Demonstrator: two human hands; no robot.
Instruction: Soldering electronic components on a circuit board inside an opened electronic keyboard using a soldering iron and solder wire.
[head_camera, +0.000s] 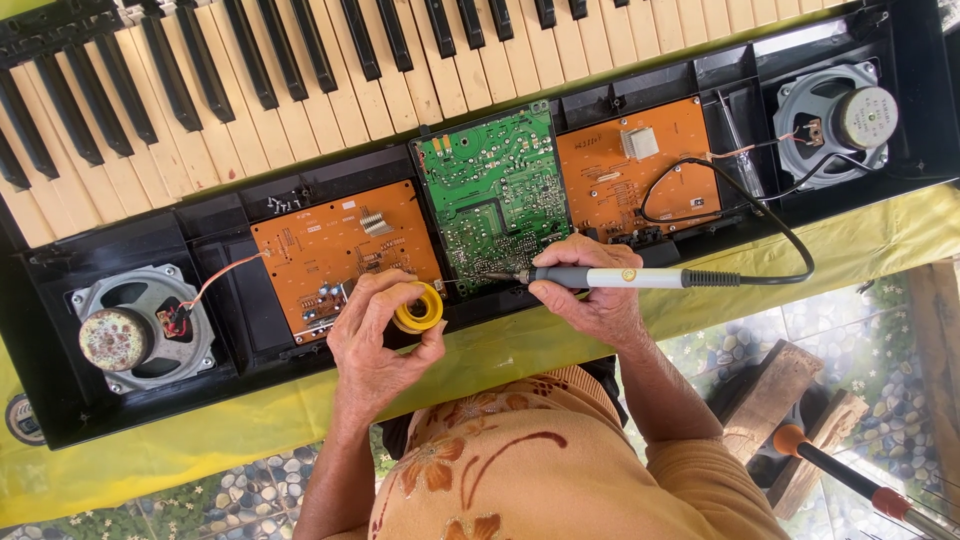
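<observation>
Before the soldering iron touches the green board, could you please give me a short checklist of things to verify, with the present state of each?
1. Right hand grips the soldering iron firmly by its handle: ok.
2. Iron tip rests at the lower edge of the green circuit board: ok.
3. Left hand holds the yellow solder spool close to the tip: ok.
4. Solder wire reaches the joint: cannot tell, too thin to see.
5. Black cord lies clear of the iron tip: ok.
6. Iron is hot: cannot tell.
</observation>
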